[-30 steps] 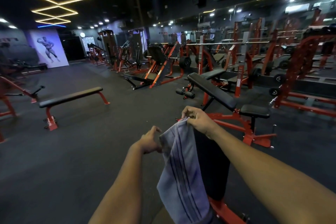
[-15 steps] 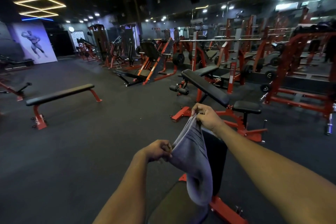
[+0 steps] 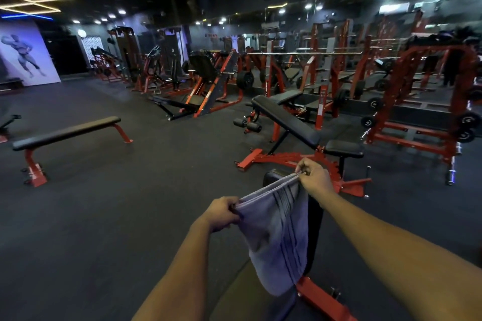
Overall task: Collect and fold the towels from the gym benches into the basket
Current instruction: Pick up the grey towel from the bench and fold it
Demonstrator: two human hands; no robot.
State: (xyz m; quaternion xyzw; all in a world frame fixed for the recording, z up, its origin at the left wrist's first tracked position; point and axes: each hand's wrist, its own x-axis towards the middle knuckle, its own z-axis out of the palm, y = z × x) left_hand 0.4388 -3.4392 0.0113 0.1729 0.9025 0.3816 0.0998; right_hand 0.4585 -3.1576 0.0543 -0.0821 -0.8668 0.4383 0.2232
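Observation:
A grey-lilac towel [image 3: 279, 237] with dark stripes hangs in the air in front of me, folded over along its top edge. My left hand [image 3: 221, 212] pinches its near top corner. My right hand [image 3: 314, 177] grips the far top corner, higher and further away. The towel's lower part drapes down over the black pad of a red-framed bench [image 3: 314, 219] right below my arms. No basket shows in this view.
An incline bench [image 3: 287, 120] on a red frame stands just beyond my hands. A flat black bench [image 3: 67, 133] sits at the left on the dark rubber floor. Red racks, barbells and weight plates [image 3: 422, 101] fill the back and right, along a mirrored wall.
My left hand, open beside the towel a second ago, has closed on its near corner. Both hands have spread the top edge apart, and the view has shifted slightly right.

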